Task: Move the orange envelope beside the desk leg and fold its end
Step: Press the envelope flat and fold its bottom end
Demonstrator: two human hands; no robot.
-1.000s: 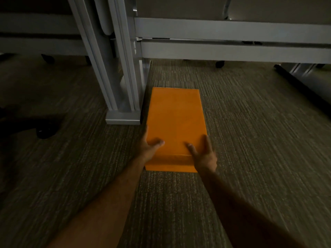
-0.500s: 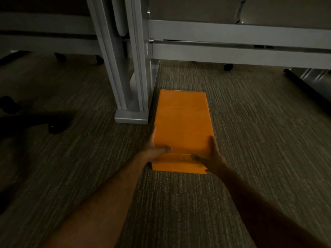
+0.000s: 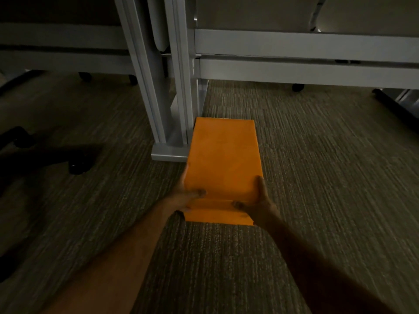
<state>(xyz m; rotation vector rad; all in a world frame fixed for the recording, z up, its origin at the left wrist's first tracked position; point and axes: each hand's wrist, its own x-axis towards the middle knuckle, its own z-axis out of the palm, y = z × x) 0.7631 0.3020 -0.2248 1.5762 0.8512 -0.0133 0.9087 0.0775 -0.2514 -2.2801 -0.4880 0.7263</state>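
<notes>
An orange envelope (image 3: 223, 159) lies lengthwise on the carpet, its left edge against the foot of the grey desk leg (image 3: 179, 91). Its near end flap (image 3: 217, 213) sits lower than the body and shows a crease line. My left hand (image 3: 186, 197) grips the envelope's near left corner, thumb on top. My right hand (image 3: 260, 200) grips the near right corner, fingers along the side edge and thumb on the flap. The near part of the envelope looks lifted slightly off the floor.
Grey desk rails (image 3: 294, 69) run across the back. A dark chair base with a caster (image 3: 77, 165) stands at the left. Another dark desk foot (image 3: 394, 103) is at the far right. Striped carpet (image 3: 328, 177) spreads to the right of the envelope.
Both hands slid from pressing on top of the envelope to gripping its near corners. The envelope now lies closer against the desk leg, and the flap shows bent below the body.
</notes>
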